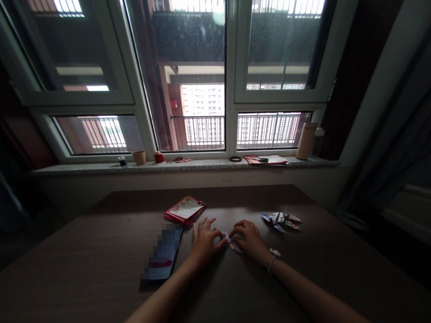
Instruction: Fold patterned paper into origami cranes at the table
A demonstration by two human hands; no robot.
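Observation:
A small piece of folded paper [235, 246], whitish with pink and yellow patches, lies low over the table between my hands. My left hand [206, 240] pinches its left side between thumb and index finger, the other fingers spread. From the other side my right hand [249, 240] grips the same paper, its fingers curled and covering part of it. A bracelet [274, 253] circles my right wrist. To the right of that hand stand several folded paper cranes [283, 220], close together, white with coloured print.
Left of my hands lies a dark, pixelated flat object [163, 258], below a stack of red-edged printed sheets [185, 210]. The granite windowsill [205, 166] carries a cup [139, 158], a red jar [159, 157], a dark bracelet [235, 159], scissors on papers [264, 159] and a bottle [306, 141].

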